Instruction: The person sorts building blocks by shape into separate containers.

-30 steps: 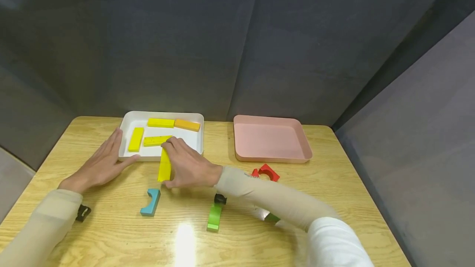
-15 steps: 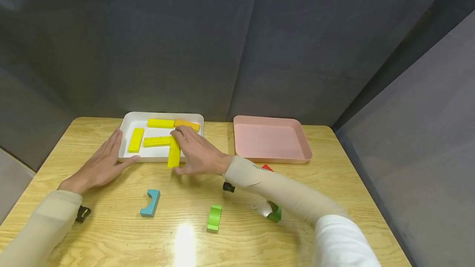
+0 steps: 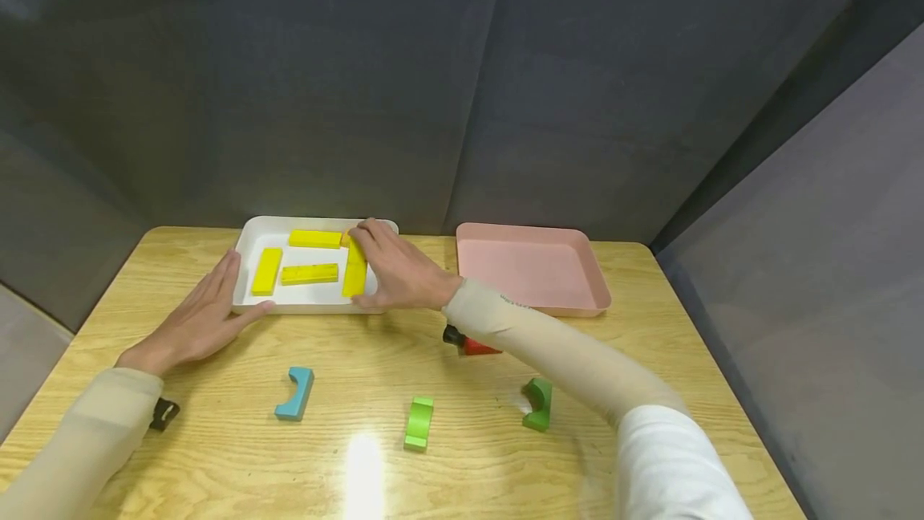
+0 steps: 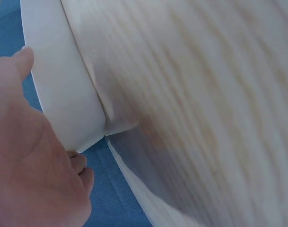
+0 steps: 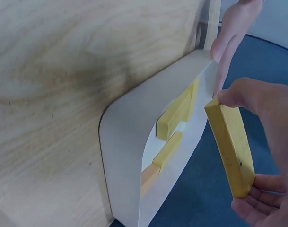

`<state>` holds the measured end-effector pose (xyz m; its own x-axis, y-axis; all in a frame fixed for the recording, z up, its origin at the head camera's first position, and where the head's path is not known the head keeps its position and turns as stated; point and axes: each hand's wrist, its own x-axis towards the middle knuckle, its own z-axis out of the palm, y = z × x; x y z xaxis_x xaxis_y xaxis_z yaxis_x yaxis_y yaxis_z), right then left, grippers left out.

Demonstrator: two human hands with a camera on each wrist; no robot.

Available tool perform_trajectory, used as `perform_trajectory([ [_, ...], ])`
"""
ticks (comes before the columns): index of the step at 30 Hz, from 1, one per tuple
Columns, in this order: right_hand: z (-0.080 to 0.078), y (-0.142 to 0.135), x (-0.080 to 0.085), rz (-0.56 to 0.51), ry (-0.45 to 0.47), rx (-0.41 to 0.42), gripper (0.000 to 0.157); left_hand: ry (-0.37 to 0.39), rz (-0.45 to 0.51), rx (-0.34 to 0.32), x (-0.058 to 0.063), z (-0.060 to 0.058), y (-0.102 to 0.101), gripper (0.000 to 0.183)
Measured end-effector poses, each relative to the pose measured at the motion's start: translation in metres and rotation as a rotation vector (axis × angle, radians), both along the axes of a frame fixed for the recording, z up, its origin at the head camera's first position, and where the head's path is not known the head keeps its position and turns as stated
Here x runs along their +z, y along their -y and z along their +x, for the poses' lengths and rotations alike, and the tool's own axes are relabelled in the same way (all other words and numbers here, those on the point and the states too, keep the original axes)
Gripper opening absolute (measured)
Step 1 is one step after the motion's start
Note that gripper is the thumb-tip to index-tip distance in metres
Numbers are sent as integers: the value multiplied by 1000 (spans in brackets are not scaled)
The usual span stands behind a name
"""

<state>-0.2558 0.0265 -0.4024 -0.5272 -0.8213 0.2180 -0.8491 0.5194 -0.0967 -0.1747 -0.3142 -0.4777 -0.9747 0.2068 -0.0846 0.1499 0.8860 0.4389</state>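
My right hand (image 3: 404,267) pinches a yellow block (image 3: 354,267) by its two ends, over the right part of the white tray (image 3: 253,233). In the right wrist view the held block (image 5: 231,149) is raised above the tray, thumb at one end and fingertips at the other. Inside the tray lie more yellow blocks, among them one at the left (image 3: 266,271), and an orange block (image 5: 150,178) partly hidden in the head view. My left hand (image 3: 198,315) rests against the tray's left side with its fingers straight; the left wrist view shows the thumb along the tray's wall (image 4: 63,80).
A pink tray (image 3: 530,267) stands right of the white one. On the wooden table nearer me lie a blue notched block (image 3: 296,394), a light green curved block (image 3: 419,424) and a darker green arched block (image 3: 538,405). A red block (image 3: 482,347) shows partly beneath my right forearm.
My right hand has carried the yellow block away from me and to the right, from the tray's front edge to over its right part. The left hand stays in place.
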Motion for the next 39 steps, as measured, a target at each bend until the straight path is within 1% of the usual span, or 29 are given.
perform_trajectory([
  [4, -8, 1, 0, 8, 16, -8, 91, 4, -2, -2, 1, 0, 0, 113],
  [10, -18, 3, -1, 53, 53, -50, 95, 2, 0, -4, 3, 0, -1, 113],
  [14, -25, 5, -8, 68, 70, -59, 95, 6, 1, -2, 4, 0, -1, 114],
  [19, -31, 10, -17, 68, 72, -57, 92, 7, -6, -4, 2, 1, 2, 113],
  [28, -36, 19, -25, 111, 72, -74, 95, 5, -4, -4, 3, 4, 3, 113],
  [39, -42, 20, -32, 143, 95, -71, 98, 4, 0, -4, 3, 5, 2, 112],
])
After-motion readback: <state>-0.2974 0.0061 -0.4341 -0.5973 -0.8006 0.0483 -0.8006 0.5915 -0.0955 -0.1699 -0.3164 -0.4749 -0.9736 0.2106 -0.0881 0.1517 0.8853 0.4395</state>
